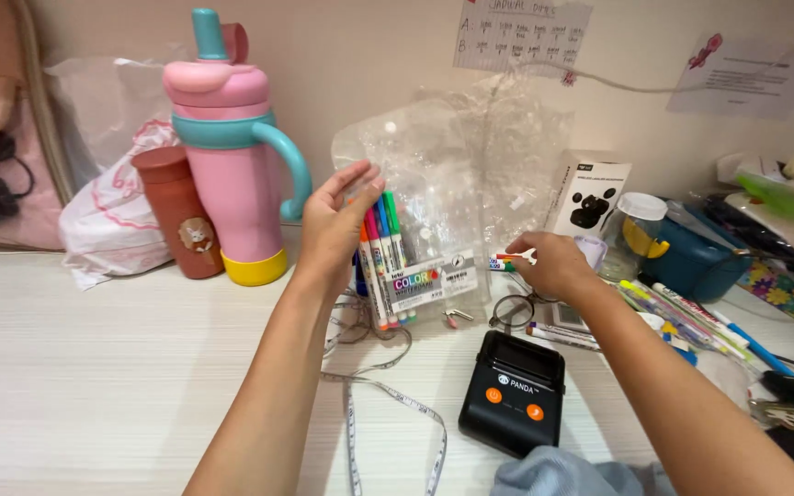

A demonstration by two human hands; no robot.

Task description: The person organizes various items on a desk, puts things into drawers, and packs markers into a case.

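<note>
My left hand (333,230) holds up a clear plastic pouch (457,174) by its left side. Several coloured markers (383,257) stand inside the pouch, behind a paper label. My right hand (553,264) is at the pouch's lower right edge, pinching one more marker (505,261) with an orange and green end. The pouch rests with its bottom near the white desk (121,367).
A pink tumbler with teal handle (232,156) and a brown cup (176,211) stand at back left. A black pocket printer (513,391), measuring tape (388,404), glasses (512,310), loose pens (682,317), a teal box (691,257) and an earbud box (590,197) lie around.
</note>
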